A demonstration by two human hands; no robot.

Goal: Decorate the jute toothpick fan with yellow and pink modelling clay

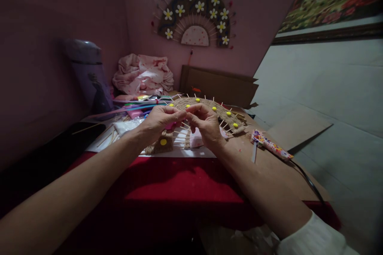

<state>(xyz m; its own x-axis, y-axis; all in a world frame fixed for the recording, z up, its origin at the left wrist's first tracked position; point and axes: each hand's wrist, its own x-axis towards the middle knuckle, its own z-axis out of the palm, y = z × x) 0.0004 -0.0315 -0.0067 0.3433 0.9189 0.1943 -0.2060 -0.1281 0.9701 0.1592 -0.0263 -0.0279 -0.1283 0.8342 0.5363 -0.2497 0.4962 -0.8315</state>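
My left hand (160,121) and my right hand (206,123) meet at the fingertips, both closed in a pinch. Under the fingers of my left hand shows a small bright pink lump (171,126), apparently held there. Whatever lies between the fingertips is too small to make out. Below and behind both hands is a half-round fan (206,103) wrapped in brown twine, with yellow dots and thin sticks along its edges. A pale pink piece (196,138) forms its centre, partly covered by my right hand.
A glue gun (272,145) with a flowered cover and black cord lies at the right on brown cardboard (248,167). Red cloth (179,175) covers the front edge. Behind are a crumpled pink cloth (143,73), a purple cylinder (89,75) and a finished flower fan (194,16) on the wall.
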